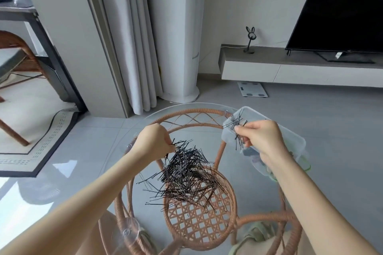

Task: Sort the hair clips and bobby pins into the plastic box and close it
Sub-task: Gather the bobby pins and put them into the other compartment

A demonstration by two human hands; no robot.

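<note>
A big heap of black bobby pins (187, 174) lies on the round glass tabletop (116, 151). My left hand (154, 141) pinches a few pins at the heap's upper left edge. My right hand (262, 141) holds a small bunch of bobby pins (239, 142) over the near side of the clear plastic box (290, 136), which stands open at the table's right edge. More pins (234, 123) lie in the box's far left corner. Coloured items show dimly through the box wall under my right wrist.
The glass top rests on a rattan frame (199, 221) with a woven lower shelf. Beyond are a curtain (136, 47), a white column unit (178, 37), a low TV bench (300, 66) with a TV (342, 10), and a scale (251, 89) on the floor. A chair (18, 64) stands left.
</note>
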